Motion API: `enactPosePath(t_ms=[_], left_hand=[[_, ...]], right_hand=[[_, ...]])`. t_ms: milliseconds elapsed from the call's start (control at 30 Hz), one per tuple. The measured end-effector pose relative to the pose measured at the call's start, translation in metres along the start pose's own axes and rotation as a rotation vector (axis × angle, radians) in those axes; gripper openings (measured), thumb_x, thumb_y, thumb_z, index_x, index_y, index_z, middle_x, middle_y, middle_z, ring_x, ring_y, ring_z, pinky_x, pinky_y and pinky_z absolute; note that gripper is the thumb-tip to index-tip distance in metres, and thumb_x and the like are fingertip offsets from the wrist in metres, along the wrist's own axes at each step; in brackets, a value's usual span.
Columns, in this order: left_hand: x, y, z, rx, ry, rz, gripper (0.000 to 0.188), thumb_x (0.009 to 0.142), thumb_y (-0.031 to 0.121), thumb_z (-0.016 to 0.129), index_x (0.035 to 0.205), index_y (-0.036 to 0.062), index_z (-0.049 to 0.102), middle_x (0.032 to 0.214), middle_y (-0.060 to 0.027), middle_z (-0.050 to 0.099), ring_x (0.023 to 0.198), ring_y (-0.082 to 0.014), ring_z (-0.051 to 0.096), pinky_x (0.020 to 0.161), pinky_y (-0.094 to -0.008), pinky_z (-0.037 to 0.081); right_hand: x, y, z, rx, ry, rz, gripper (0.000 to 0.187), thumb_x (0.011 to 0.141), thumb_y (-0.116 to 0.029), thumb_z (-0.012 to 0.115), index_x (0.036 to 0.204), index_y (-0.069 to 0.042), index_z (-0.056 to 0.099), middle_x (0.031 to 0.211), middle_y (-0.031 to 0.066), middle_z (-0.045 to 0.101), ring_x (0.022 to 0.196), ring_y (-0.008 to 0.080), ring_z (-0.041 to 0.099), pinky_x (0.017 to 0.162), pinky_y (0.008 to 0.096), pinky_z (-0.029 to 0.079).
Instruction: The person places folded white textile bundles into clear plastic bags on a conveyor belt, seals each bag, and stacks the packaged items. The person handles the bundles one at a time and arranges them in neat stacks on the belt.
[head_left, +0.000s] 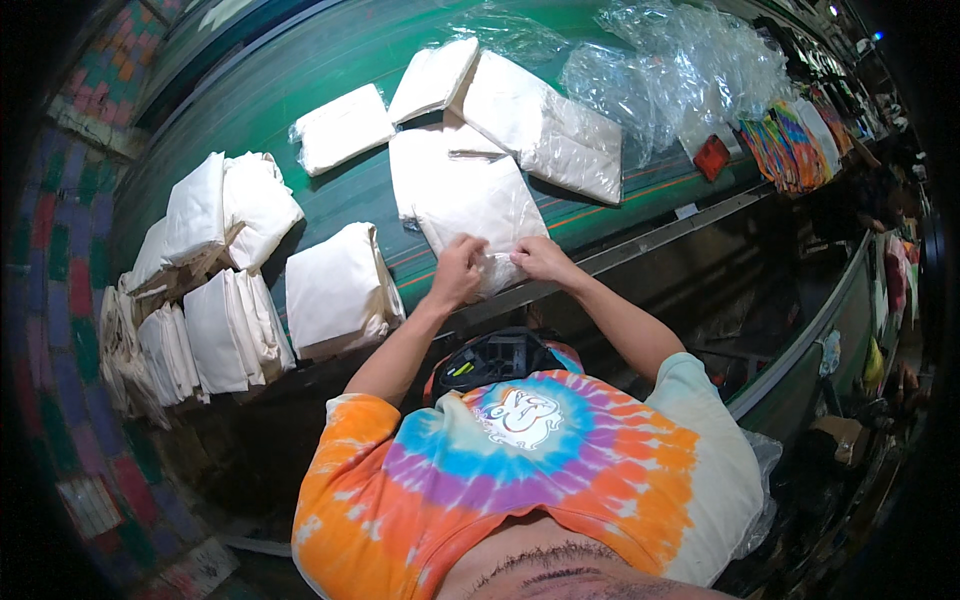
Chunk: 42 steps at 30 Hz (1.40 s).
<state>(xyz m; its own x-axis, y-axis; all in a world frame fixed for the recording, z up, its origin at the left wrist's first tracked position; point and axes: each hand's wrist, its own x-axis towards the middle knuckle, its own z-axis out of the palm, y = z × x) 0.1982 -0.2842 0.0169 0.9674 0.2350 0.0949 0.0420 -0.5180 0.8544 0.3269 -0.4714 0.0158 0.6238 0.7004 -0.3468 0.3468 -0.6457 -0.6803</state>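
A folded white cloth in a clear plastic bag [472,200] lies in front of me by the near edge of the green table [345,205]. My left hand [460,270] is closed on the bag's near end, its fingers curled in. At the right side of that same end, my right hand [541,260] pinches the clear plastic. Between the two hands the film looks crumpled. Behind this bag lie more bagged white cloths [575,140], some overlapping it. A smaller white packet [343,128] rests to their left.
Stacks of folded white cloth [235,320] stand at left, with another folded pile [335,280] nearer me. Loose clear plastic bags [660,80] heap at the far right, near a red object [711,158] and colourful folded fabrics [795,145]. A metal rail [640,248] borders the table.
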Motion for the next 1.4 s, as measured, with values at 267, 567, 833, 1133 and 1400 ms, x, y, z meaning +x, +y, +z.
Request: enactPosePath(t_ms=[267,567,833,1133,1400], left_hand=[[0.023,0.001,0.021,0.370,0.107,0.144,0.064,0.069,0.019,0.083,0.130,0.0158,0.062,0.130,-0.0104,0.055,0.124,-0.0334,0.051,0.103,-0.0508,0.039],[0.024,0.000,0.037,0.463,0.128,-0.026,0.079,0.074,0.030,0.084,0.146,0.0206,0.053,0.145,-0.0101,0.044,0.133,-0.0337,0.041,0.107,-0.0544,0.033],[0.027,-0.010,0.035,0.241,0.153,-0.044,0.054,0.080,0.026,0.080,0.131,0.0140,0.067,0.133,-0.0131,0.056,0.126,-0.0342,0.049,0.107,-0.0477,0.036],[0.026,0.058,-0.003,-0.416,-0.334,-0.239,0.022,0.093,0.020,0.076,0.104,0.0016,0.071,0.084,0.0002,0.068,0.074,-0.0087,0.059,0.068,-0.0252,0.048],[0.036,0.099,-0.037,-1.278,-0.297,-0.295,0.022,0.099,0.025,0.070,0.092,0.0070,0.060,0.079,0.0024,0.057,0.067,-0.0082,0.050,0.061,-0.0234,0.042]], right_hand=[[0.002,0.000,0.001,0.004,0.127,0.114,0.028,0.090,-0.034,0.067,0.095,-0.009,0.077,0.088,0.0151,0.076,0.089,0.0340,0.072,0.082,0.0510,0.051],[0.002,-0.026,-0.002,0.187,0.209,0.058,0.021,0.093,-0.022,0.068,0.095,-0.003,0.075,0.089,0.0150,0.073,0.085,0.0257,0.070,0.079,0.0405,0.053],[-0.046,-0.010,-0.022,0.380,0.229,-0.250,0.011,0.091,-0.009,0.067,0.094,0.001,0.071,0.085,0.0142,0.069,0.084,0.0243,0.067,0.077,0.0368,0.052],[-0.048,-0.037,-0.051,0.442,0.355,-0.240,0.010,0.092,-0.006,0.066,0.097,0.002,0.070,0.087,0.0116,0.070,0.081,0.0223,0.067,0.073,0.0341,0.053],[-0.061,-0.090,-0.090,0.434,0.517,-0.703,0.021,0.080,0.011,0.070,0.097,0.000,0.064,0.095,0.0123,0.064,0.085,0.0263,0.065,0.073,0.0375,0.053]])
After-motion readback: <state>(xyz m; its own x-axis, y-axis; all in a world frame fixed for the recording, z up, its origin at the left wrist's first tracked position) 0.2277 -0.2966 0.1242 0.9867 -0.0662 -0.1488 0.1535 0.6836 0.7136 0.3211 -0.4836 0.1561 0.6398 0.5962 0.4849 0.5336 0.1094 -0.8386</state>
